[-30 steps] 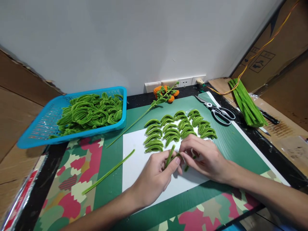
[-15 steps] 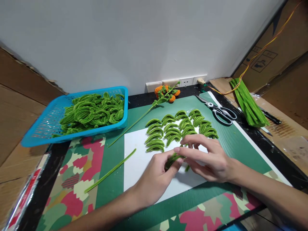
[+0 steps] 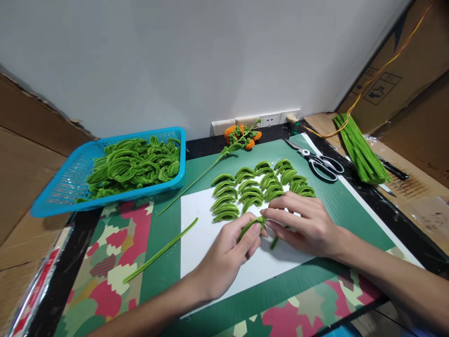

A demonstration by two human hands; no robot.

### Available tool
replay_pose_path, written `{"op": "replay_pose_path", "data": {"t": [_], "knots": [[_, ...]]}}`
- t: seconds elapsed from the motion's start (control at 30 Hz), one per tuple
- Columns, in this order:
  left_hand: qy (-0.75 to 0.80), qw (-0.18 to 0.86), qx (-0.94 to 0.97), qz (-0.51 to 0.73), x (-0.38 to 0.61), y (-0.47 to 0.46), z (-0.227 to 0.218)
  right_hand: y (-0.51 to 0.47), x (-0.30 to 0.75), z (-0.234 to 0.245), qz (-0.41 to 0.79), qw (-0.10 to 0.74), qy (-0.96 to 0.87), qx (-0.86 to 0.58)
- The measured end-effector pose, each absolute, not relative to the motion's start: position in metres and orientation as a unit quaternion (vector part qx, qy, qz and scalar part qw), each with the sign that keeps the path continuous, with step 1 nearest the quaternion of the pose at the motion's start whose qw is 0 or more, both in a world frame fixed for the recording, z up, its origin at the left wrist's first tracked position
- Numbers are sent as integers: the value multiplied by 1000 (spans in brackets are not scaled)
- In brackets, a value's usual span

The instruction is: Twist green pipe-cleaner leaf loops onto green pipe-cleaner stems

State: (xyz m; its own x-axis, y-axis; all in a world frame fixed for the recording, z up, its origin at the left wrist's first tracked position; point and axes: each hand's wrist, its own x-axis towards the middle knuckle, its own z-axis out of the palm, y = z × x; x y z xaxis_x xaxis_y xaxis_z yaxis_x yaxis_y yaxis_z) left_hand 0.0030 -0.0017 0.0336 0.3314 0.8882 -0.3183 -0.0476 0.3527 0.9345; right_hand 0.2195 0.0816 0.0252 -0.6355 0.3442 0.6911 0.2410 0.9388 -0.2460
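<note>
My left hand (image 3: 224, 260) is closed round a green pipe cleaner leaf (image 3: 247, 226), thumb pressed on top of it. At the leaf's right tip, my right hand (image 3: 308, 225) has its thumb and fingertips pinched, touching the fuzzy stem. A short green tail (image 3: 274, 242) pokes out below the right fingers. Both hands are over a white sheet (image 3: 199, 252). Just beyond them lie columns of finished-looking curved green leaves (image 3: 224, 193). A single straight green pipe cleaner (image 3: 161, 250) rests to the left of my left hand.
A blue basket (image 3: 184, 159) heaped with green leaves stands at the back left. An orange-flowered stem (image 3: 242, 135) lies near the wall sockets. Scissors (image 3: 317, 161), a bundle of green pipe cleaners (image 3: 361, 150) and a black-handled knife (image 3: 394, 168) lie at the right.
My left hand has turned so the leaf shows more under its thumb. My right hand's fingers have drawn in on the leaf's tip.
</note>
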Motion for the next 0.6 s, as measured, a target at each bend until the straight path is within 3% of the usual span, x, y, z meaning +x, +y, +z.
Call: {"op": "replay_pose_path", "data": {"t": [0.37,0.6], "knots": [[420,721,433,340,-7,5,34,82,222,21,102,442,-883,-123],[417,701,472,334,-10,7,36,80,221,26,135,427,-890,-89]]}}
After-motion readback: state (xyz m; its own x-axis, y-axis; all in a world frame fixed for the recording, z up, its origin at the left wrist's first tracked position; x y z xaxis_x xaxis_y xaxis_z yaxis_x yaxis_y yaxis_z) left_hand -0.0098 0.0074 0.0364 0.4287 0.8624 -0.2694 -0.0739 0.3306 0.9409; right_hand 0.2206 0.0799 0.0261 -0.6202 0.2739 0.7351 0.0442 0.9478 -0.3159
